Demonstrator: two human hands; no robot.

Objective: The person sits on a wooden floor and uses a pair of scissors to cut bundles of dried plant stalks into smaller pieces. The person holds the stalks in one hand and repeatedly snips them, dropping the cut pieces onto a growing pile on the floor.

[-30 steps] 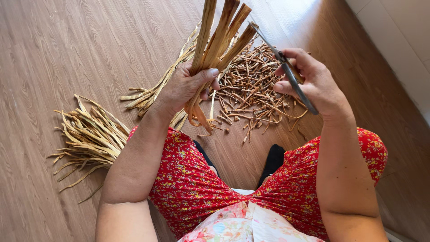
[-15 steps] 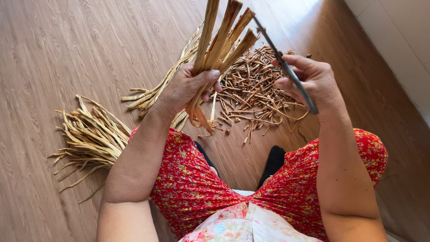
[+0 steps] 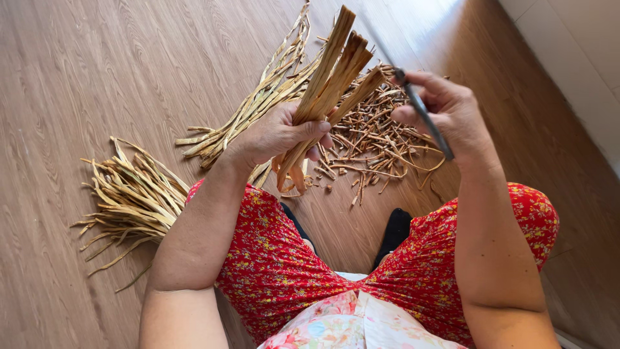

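Observation:
My left hand grips a bundle of flat dried plant strips near its lower end, holding it up at a slant above the floor. My right hand is closed around a thin dark knife, its blade reaching up toward the top of the bundle. Both hands hover over my lap, between knees covered by a red flowered dress.
A heap of short curled trimmings lies on the wooden floor under my hands. A long sheaf of strips stretches away behind the left hand, and another pile lies at the left. A pale wall base runs along the right.
The bundle has tilted a little to the right in my left hand. My right hand with the knife has shifted slightly; the blade stays by the bundle's top.

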